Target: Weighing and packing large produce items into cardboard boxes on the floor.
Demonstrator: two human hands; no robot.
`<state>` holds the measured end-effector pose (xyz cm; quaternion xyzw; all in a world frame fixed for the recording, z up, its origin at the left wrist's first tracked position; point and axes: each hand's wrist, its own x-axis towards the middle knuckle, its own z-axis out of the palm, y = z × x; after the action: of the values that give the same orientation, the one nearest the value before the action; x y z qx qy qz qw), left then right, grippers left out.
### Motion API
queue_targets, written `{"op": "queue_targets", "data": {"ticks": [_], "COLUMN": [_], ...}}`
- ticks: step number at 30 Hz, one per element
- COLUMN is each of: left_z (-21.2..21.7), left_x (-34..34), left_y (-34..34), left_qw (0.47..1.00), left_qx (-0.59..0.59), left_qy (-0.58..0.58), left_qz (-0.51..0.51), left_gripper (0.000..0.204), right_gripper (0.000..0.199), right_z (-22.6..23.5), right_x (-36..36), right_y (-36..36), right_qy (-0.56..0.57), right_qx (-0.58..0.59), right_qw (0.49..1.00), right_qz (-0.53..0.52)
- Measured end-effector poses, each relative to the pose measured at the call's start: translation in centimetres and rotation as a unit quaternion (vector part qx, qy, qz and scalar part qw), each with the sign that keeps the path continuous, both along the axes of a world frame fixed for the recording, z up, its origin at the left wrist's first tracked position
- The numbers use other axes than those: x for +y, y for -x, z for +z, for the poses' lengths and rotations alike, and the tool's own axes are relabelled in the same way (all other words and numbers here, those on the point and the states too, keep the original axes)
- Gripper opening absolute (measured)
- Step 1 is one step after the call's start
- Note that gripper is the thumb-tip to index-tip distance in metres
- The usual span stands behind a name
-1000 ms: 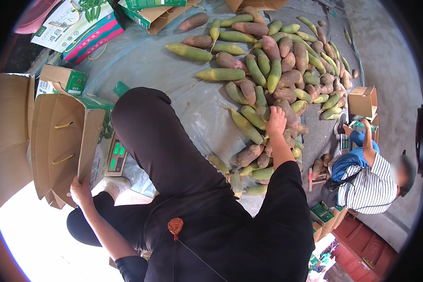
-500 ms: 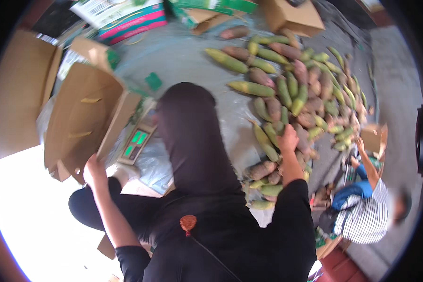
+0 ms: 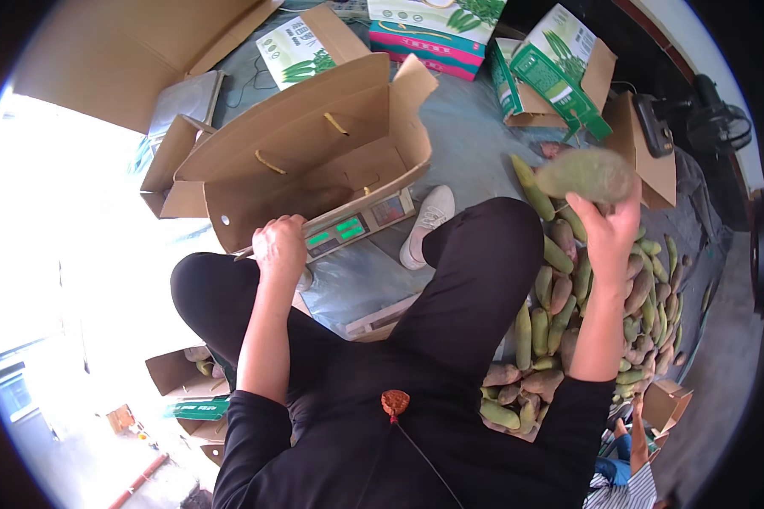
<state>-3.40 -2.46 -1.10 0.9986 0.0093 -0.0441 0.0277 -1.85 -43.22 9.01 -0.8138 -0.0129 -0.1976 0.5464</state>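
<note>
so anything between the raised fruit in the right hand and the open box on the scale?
Only the person's raised right knee lies low between them. The right hand holds the fruit lifted above it; the cardboard box gapes open, left hand at its edge.

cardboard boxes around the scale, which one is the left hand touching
The plain brown open box sitting on the scale. The left hand rests at its lower edge, while the green-printed boxes lie farther off, untouched.

1. The right hand (image 3: pixel 609 231) lifts a green, elongated fruit (image 3: pixel 587 175) at its fingertips.
2. The left hand (image 3: pixel 280 248) rests, seemingly closed, just beside the weighing scale (image 3: pixel 358 226).
3. An open cardboard box (image 3: pixel 314 161) lies beyond those fingers.
</note>
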Motion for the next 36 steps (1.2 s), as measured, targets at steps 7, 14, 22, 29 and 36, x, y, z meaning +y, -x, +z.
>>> {"op": "queue_targets", "data": {"ticks": [7, 14, 22, 29, 36], "left_z": [0.0, -0.3, 0.3, -0.2, 0.8], "left_x": [0.4, -0.4, -0.1, 0.0, -0.5], "left_y": [0.1, -0.7, -0.8, -1.0, -1.1], "left_qw": [0.999, 0.997, 0.998, 0.999, 0.999], "left_qx": [-0.04, 0.025, 0.025, 0.033, 0.042], "left_qy": [0.006, -0.074, -0.055, -0.027, -0.011], "left_qz": [-0.016, -0.026, -0.03, -0.013, 0.014], "left_gripper": [0.014, 0.011, 0.021, 0.02, 0.021], "right_gripper": [0.047, 0.025, 0.036, 0.036, 0.029], "right_z": [5.1, -7.4, -7.7, -0.1, -13.0], "right_x": [17.3, 30.2, 31.5, 13.7, -9.1], "right_y": [-7.9, -10.1, -9.4, -7.2, 4.3], "right_qy": [0.14, 0.398, 0.332, 0.107, 0.186], "right_qx": [-0.161, -0.066, 0.015, 0.003, 0.26], "right_qw": [0.939, 0.866, 0.888, 0.975, 0.938], "right_qz": [0.269, 0.297, 0.319, 0.193, -0.131]}}
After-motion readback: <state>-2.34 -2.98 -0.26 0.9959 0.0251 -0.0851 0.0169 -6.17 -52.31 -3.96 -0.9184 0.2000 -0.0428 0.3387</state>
